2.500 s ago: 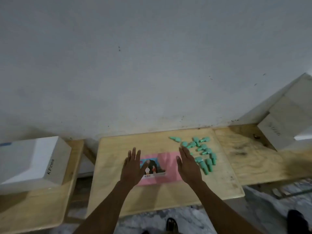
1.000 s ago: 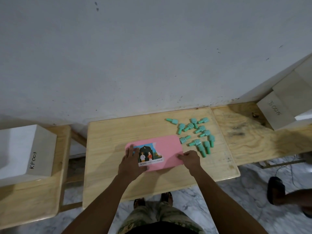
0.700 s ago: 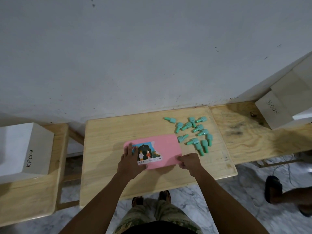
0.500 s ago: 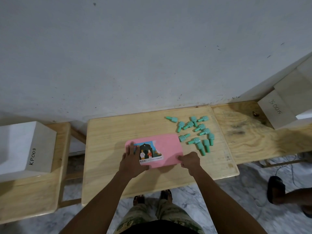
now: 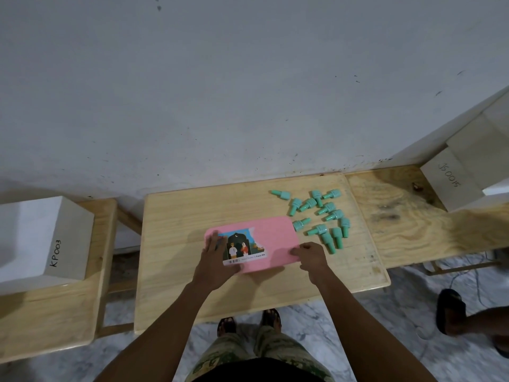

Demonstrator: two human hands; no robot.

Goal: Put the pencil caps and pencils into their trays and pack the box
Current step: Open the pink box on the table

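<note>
The right hand [image 5: 309, 256] has its grip pinched on the near right corner of the pink box [image 5: 272, 238]. The left hand [image 5: 217, 260] lies flat with straight fingers, pressing the box's left end and grasping nothing. The box lies flat mid-counter [image 5: 179, 216], with teal pencil caps [image 5: 321, 216] scattered just beside its right edge. Prying the corner up could shove the box into the caps and roll them off. Both forearms reach forward, wrists low.
</note>
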